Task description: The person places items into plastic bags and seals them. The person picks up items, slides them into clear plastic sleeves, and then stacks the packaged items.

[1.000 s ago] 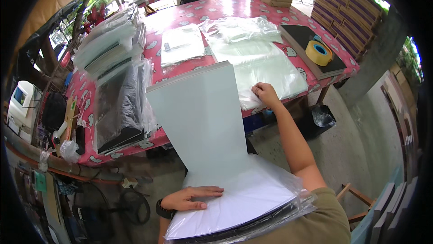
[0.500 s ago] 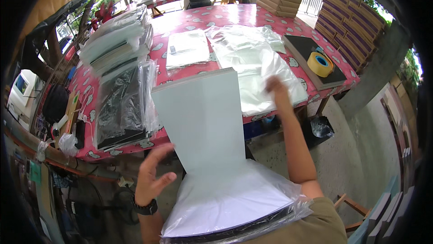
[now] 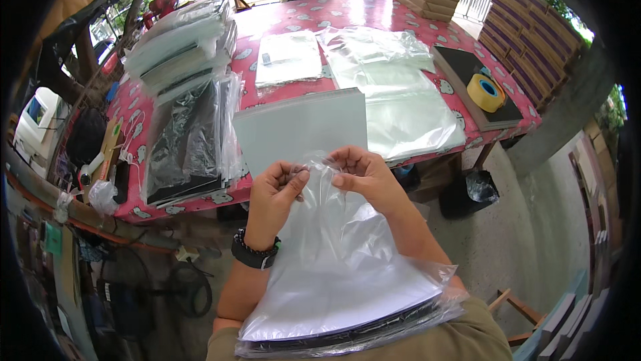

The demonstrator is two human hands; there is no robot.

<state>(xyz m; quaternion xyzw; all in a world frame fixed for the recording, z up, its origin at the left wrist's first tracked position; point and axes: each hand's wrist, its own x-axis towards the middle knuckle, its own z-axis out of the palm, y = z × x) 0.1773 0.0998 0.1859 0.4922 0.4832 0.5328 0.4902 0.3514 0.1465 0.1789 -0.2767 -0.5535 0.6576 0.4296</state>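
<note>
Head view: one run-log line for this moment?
left hand: pinching clear plastic bag | right hand: pinching same bag | grey sheet: inside bag | table: beyond

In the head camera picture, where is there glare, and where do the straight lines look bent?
Head view: daylight glare whitens the clear plastic bags on the red patterned table; the table's edges curve near the black fisheye rim; both hands, left hand and right hand, look sharp.

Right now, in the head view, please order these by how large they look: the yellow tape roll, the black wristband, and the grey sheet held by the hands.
1. Grey sheet, clearly the largest.
2. Yellow tape roll and black wristband look about alike; the wristband is much nearer the camera, so I would not rank them.
</note>
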